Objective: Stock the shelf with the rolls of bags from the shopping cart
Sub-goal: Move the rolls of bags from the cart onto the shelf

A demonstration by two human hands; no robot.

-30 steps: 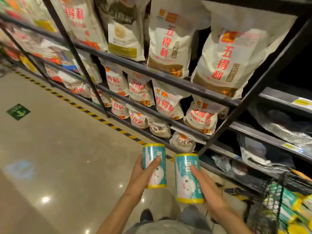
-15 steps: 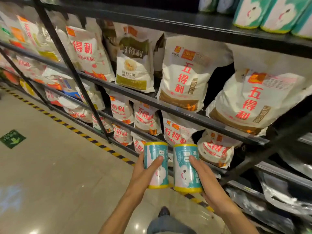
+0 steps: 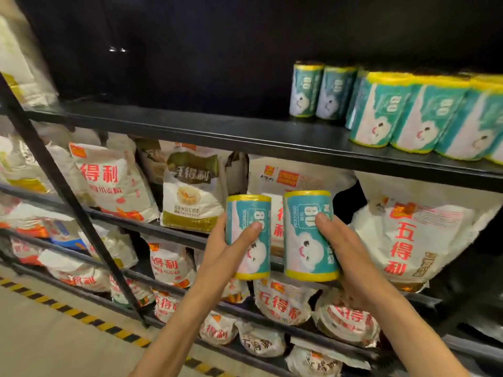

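both rolls (image 3: 280, 235) higher, backs hidden

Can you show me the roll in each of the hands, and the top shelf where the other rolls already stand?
Left-hand roll (image 3: 249, 235), head view: middle of its teal label.
Right-hand roll (image 3: 307, 240), head view: white cartoon face on its label.
Top shelf (image 3: 190, 123), head view: bare black board left of the stocked rolls.

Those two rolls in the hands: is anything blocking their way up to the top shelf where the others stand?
Nothing visible does. The left hand and right hand each hold a roll below the top shelf. The shelf is bare left of the stocked rolls; only its front edge must be cleared.
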